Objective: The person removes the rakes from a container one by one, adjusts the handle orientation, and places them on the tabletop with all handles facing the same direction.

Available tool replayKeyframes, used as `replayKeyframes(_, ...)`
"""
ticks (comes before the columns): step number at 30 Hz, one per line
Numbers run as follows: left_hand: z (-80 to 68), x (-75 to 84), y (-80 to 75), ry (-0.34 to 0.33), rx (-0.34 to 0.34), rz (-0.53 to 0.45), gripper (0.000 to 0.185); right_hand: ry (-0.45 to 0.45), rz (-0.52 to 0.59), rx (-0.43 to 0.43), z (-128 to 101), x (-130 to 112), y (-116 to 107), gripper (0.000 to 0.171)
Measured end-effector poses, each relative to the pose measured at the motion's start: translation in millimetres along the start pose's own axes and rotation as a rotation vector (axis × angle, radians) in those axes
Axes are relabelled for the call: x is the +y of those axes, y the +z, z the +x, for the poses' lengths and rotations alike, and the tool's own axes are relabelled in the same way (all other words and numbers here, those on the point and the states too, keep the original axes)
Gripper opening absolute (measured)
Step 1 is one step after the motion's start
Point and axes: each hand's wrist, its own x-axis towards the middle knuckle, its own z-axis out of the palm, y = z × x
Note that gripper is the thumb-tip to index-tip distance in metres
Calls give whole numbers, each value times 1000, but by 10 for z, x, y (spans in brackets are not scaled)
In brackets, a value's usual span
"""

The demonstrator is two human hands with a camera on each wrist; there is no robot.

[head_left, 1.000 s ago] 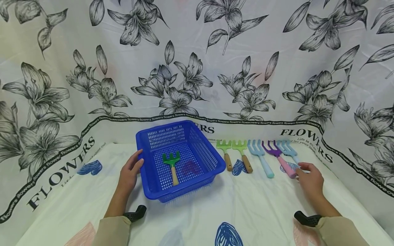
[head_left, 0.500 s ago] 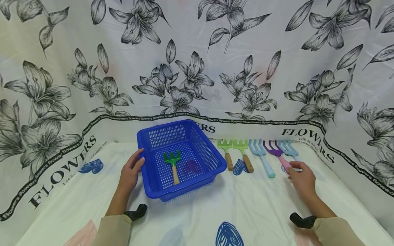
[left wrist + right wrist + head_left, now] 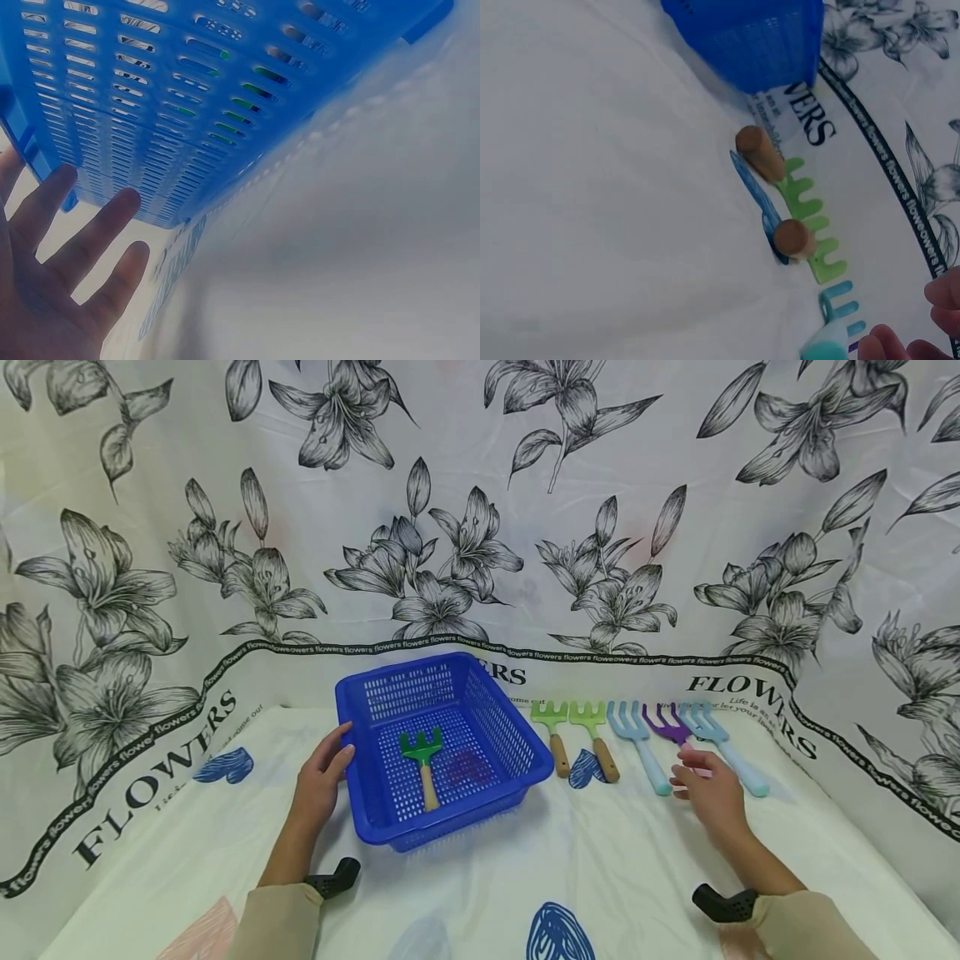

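Note:
A blue slatted basket [image 3: 480,718] [image 3: 187,112] stands left of centre with a green rake [image 3: 422,758] lying in it. My left hand [image 3: 321,775] [image 3: 67,277] rests flat against the basket's left wall, fingers straight. To the right lies a row of garden tools. My right hand [image 3: 708,789] lies over the pink handle of the purple fork [image 3: 663,724], its thumb and fingers curled around the handle, which is hidden. The fork's head still lies on the cloth. In the right wrist view only the hand's fingertips [image 3: 885,346] show.
Two green rakes [image 3: 551,733] [image 3: 592,739] [image 3: 810,202] with wooden handles lie right of the basket. A light blue fork [image 3: 637,743] [image 3: 838,300] and another [image 3: 723,747] flank the purple one. The flowered cloth rises as a wall behind them.
My right hand has moved left from beside the pink handle to on top of it, uncovering the rightmost blue fork's handle. The left hand and the basket have stayed put.

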Motion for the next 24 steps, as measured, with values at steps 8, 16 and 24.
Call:
replayKeyframes(8,-1,10,-1,2,0,1,58,-103,16,-66,-60,-192,158,33)
replayKeyframes(16,-4,4,-3,1,1,-2,58,-285,-50,-93,-157,-399,340,31)
replayKeyframes(24,-3,2,-4,0,-3,-7,58,-433,-128,-115,-213,-541,523,30)
